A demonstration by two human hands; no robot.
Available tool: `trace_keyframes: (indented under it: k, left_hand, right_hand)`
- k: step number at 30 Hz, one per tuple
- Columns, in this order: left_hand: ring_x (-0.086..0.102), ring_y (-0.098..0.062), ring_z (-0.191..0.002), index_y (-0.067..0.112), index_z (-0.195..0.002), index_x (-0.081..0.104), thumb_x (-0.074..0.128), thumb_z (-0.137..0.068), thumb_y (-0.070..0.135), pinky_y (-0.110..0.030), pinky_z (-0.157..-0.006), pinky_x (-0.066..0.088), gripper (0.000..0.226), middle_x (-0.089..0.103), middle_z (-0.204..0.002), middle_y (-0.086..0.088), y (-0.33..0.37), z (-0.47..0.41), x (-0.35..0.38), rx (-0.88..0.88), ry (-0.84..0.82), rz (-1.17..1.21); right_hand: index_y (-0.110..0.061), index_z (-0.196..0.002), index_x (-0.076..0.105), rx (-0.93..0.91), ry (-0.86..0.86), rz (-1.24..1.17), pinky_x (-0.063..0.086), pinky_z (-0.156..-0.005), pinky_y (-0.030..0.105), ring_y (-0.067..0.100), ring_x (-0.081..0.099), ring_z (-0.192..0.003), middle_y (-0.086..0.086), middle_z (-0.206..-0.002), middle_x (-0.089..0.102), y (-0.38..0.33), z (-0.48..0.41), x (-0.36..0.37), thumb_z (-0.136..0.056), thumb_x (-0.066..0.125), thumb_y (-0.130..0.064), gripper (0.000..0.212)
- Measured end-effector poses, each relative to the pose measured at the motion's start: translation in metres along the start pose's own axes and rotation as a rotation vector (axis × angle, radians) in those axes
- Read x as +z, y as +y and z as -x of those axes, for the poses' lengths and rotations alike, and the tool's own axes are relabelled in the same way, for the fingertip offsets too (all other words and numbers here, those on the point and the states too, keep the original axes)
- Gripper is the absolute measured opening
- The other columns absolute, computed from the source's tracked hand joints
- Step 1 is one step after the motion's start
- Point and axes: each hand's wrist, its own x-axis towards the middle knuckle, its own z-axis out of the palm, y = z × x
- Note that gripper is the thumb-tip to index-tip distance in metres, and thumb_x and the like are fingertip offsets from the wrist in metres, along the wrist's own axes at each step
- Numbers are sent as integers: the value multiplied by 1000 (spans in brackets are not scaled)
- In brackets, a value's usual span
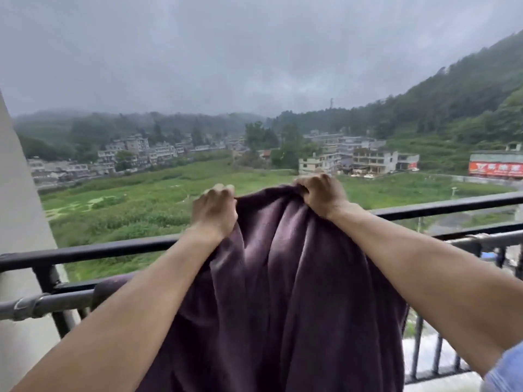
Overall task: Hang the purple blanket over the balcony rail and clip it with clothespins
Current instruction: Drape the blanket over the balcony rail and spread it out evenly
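Observation:
The purple blanket (pixel 285 284) hangs in long folds from both my hands, lifted above the black balcony rail (pixel 93 250). My left hand (pixel 213 212) grips its top edge on the left and my right hand (pixel 321 193) bunches the top edge on the right. Both fists are held higher than the rail, out past it. A corner of the blanket lies over the lower grey metal pipe (pixel 51 304) at the left. No clothespins are in view.
A pale concrete column (pixel 19 222) stands at the left end of the rail. The rail runs on to the right (pixel 452 205) with vertical black bars (pixel 435 352) below. Beyond lie a green field, buildings and wooded hills under a grey sky.

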Motion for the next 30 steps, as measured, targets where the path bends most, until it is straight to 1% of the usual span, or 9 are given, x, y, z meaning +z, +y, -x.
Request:
trace_keyframes:
  k: [4, 6, 10, 16, 18, 21, 24, 26, 30]
  left_hand:
    - [60, -26, -101, 21, -100, 59, 34, -98, 49, -35, -74, 43, 38, 64, -105, -1, 31, 78, 24, 179, -109, 67]
    - [63, -25, -96, 23, -97, 56, 22, -99, 52, -34, -66, 37, 45, 67, -101, 1, 42, 103, 24, 248, -142, 61]
    - [66, -26, -85, 24, -93, 57, 17, -97, 58, -33, -60, 32, 52, 71, -91, -2, 33, 107, 20, 283, -147, -5]
    - [65, -30, -85, 22, -92, 56, 22, -99, 51, -36, -62, 37, 46, 70, -89, -3, 35, 110, 21, 308, -119, 68]
    - [62, -31, -87, 19, -102, 59, 24, -98, 48, -40, -71, 42, 46, 68, -92, -5, 44, 118, 24, 330, -61, 94]
    - [58, -33, -90, 10, -120, 56, 27, -90, 54, -44, -78, 41, 60, 62, -99, -11, 62, 130, 34, 354, -43, 40]
    - [54, -35, -94, 9, -130, 47, 37, -90, 53, -46, -82, 36, 60, 58, -106, -13, 64, 132, 39, 371, -65, -29]
    - [54, -36, -95, 10, -134, 44, 48, -89, 46, -47, -83, 35, 57, 57, -108, -14, 58, 130, 41, 370, -80, -57]
    - [54, -35, -94, 11, -133, 44, 53, -89, 34, -48, -83, 36, 51, 57, -108, -14, 56, 129, 40, 368, -105, -118]
  right_hand:
    - [-25, -99, 75, -29, -583, 78, 52, -83, 33, 28, 64, -100, 8, -104, 72, 0, 29, 36, -84, 62, -20, 21]
    - [-22, -94, 77, 1, -713, 49, 53, -81, 32, 24, 64, -93, 6, -102, 73, -5, 35, 32, -83, 66, -16, 17]
    - [-24, -87, 77, 178, -444, -157, 55, -84, 36, 21, 67, -93, -1, -89, 73, 0, 56, -1, -86, 66, -28, 12]
    - [-13, -86, 63, 348, 518, -161, 46, -73, 35, 22, 58, -83, 4, -87, 63, 20, 182, -40, -88, 64, -28, 16]
    - [-11, -94, 56, 572, 527, -278, 45, -78, 37, 20, 53, -82, 3, -90, 57, 38, 231, -26, -85, 68, -30, 24]
    - [-11, -121, 54, 889, 197, -790, 50, -83, 28, 12, 63, -93, -1, -104, 64, 42, 274, 6, -70, 78, -51, 69]
    - [-9, -113, 66, 980, -75, -1078, 55, -67, 24, 14, 72, -83, -2, -86, 74, 28, 284, 27, -86, 69, -27, 32]
    - [-11, -96, 72, 976, -52, -1058, 58, -70, 31, 29, 72, -88, 3, -84, 74, 19, 278, 25, -89, 65, -19, 13]
    - [-12, -78, 76, 940, 322, -1136, 59, -77, 36, 23, 72, -80, 4, -81, 76, 23, 241, -30, -78, 77, -30, 18]
